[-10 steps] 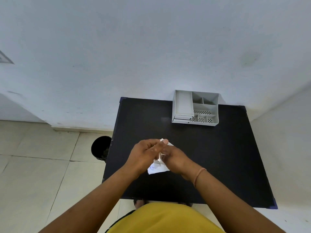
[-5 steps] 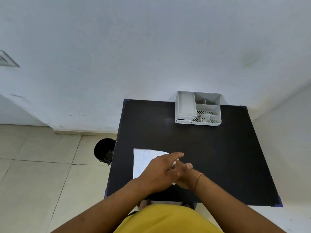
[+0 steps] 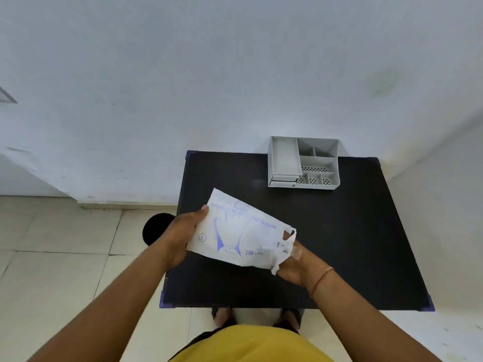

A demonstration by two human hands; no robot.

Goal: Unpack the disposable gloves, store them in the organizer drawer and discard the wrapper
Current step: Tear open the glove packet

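A white glove wrapper (image 3: 236, 231) with blue print is held flat above the black table (image 3: 352, 231). My left hand (image 3: 180, 233) grips its left edge, thumb on top. At the wrapper's torn, crumpled right end sits my right hand (image 3: 295, 267); a bit of clear plastic shows by its fingers, and I cannot tell whether they are inside the opening. The grey desk organizer (image 3: 303, 163) stands at the table's far edge, its small drawers at the front left closed.
A black round bin (image 3: 154, 229) stands on the tiled floor just left of the table. A white wall rises behind the table and another lies to the right. My feet show under the table's near edge.
The wrapper was a small crumpled wad between both hands, then lay spread on the table under them. Now it is lifted and stretched out between the hands, which have moved apart.
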